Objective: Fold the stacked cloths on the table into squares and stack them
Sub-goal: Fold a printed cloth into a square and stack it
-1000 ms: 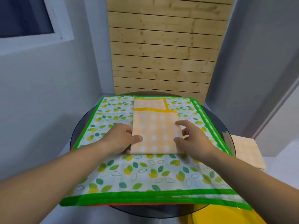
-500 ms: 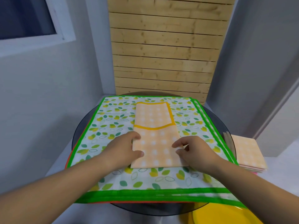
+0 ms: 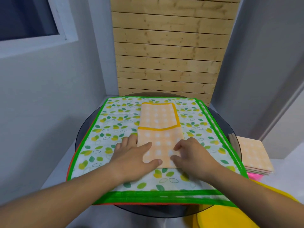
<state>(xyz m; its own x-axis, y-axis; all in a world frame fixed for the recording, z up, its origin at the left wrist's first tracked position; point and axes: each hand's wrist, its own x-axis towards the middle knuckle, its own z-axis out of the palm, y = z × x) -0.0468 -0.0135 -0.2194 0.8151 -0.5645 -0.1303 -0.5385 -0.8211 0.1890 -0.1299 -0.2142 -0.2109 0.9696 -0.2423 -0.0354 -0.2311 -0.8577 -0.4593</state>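
An orange checked cloth (image 3: 158, 119), folded into a long strip with a yellow border, lies on top of a flat stack of leaf-patterned cloths with green edges (image 3: 115, 129). My left hand (image 3: 131, 158) rests on the strip's near left corner, thumb and index finger lying straight on top of it. On the near right corner, my right hand (image 3: 192, 155) has curled fingers and pinches the cloth between thumb and fingertips. A pile of folded orange squares (image 3: 253, 153) sits to the right of the table.
The cloths cover most of a round dark glass table (image 3: 233, 127) that stands in a corner with grey walls and a wooden slat panel behind. A pink item (image 3: 254, 176) lies under the folded pile. A yellow round object (image 3: 230, 218) is at the bottom right.
Both hands have slid toward me along the orange strip, from its sides to its near end. The strip has shifted slightly nearer, and its upper folded layer looks longer.
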